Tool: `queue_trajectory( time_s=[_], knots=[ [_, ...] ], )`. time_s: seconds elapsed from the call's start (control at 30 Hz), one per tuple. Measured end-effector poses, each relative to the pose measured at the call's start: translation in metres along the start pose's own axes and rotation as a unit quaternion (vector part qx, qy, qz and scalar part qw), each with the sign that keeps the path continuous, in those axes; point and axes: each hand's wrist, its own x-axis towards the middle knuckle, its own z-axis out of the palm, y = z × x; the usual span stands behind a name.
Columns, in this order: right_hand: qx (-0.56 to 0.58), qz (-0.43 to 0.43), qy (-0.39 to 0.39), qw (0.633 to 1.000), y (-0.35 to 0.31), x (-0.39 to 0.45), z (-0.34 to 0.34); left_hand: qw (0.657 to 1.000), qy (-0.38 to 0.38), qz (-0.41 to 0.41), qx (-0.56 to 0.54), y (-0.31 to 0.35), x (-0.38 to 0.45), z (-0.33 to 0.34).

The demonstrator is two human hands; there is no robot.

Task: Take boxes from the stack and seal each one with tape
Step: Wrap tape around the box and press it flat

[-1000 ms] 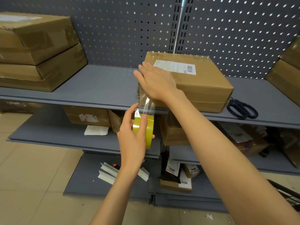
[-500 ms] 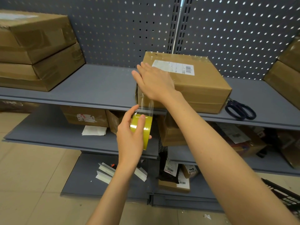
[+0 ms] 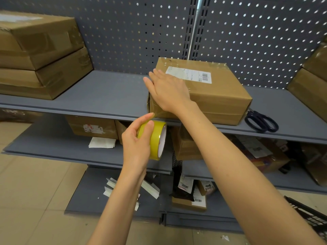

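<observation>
- Brown cardboard box (image 3: 217, 96): flat right hand (image 3: 169, 91) presses its taped corner.
- Yellow tape roll (image 3: 155, 140), gripped by left hand (image 3: 136, 144), has risen to the shelf edge; strip nearly ready for cutting.

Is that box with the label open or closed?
Closed: the labelled box has a flat top, with the right hand pressing clear tape over its corner.

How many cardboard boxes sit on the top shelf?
5: two stacked at left, one central under the right hand, two stacked at right, partly cut off; more may be out of view.
</observation>
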Motion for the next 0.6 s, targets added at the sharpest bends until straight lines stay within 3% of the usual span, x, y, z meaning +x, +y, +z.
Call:
queue_trajectory(
  time_s=[0.2,0.27,0.37,0.6],
  knots=[
    [0.023,0.007,-0.005,1.0,0.001,-0.001,0.0,1.0,0.005,0.011,0.006,-0.004,-0.001,0.001],
    [0.111,0.013,0.0,0.994,0.002,-0.002,-0.004,1.0,0.004,0.015,0.014,-0.007,-0.002,0.001],
    [0.279,0.024,0.083,0.956,0.008,-0.008,-0.012,1.0,0.001,0.017,0.024,-0.011,-0.002,0.001],
    [0.165,0.115,0.21,0.957,0.065,-0.047,-0.019,0.999,-0.001,0.017,0.044,-0.018,-0.002,0.003]
  ],
)
